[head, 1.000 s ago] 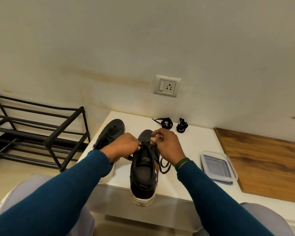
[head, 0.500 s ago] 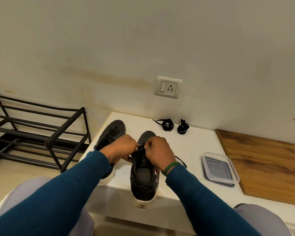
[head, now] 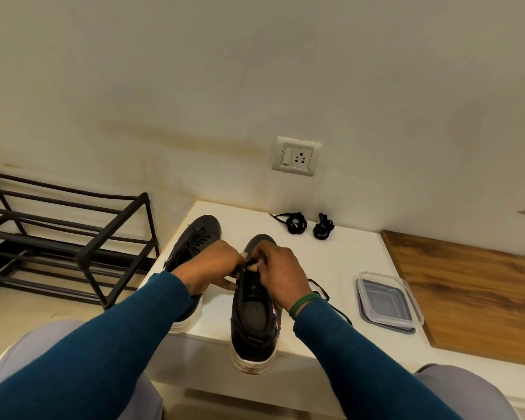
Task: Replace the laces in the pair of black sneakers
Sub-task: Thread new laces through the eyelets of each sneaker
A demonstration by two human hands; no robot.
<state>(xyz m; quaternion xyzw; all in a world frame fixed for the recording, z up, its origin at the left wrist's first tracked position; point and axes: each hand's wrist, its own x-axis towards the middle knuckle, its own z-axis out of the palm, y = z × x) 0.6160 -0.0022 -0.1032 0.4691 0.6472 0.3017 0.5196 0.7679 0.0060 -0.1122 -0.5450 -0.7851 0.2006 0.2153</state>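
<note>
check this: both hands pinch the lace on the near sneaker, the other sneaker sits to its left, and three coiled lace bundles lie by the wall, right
Not quite: the head view shows two coiled lace bundles by the wall, not three. The rest holds: left hand and right hand pinch the lace on the near sneaker, the other sneaker to its left.
</note>
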